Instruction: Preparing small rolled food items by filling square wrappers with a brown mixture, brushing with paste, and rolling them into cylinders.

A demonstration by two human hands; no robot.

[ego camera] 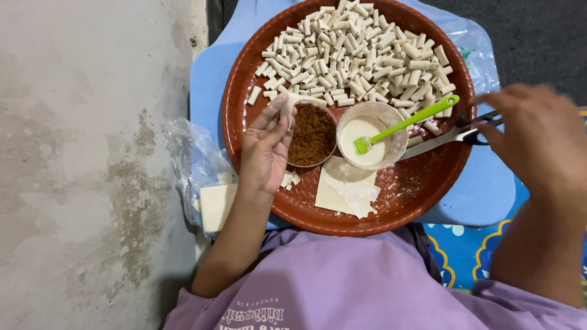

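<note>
tray (428,183) red-brown woven | brush (403,124) green | rolls (361,52) cream | shirt (342,281) lilac

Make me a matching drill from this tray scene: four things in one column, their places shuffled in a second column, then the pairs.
Things
1. rolls
2. brush
3. scissors
4. wrappers

Places
A. near edge of the tray, in front of the bowls
B. on the tray's right rim, by the right hand
C. heaped on the far half of the tray
D. resting in the bowl of white paste

Pairs: 1-C, 2-D, 3-B, 4-A
</note>
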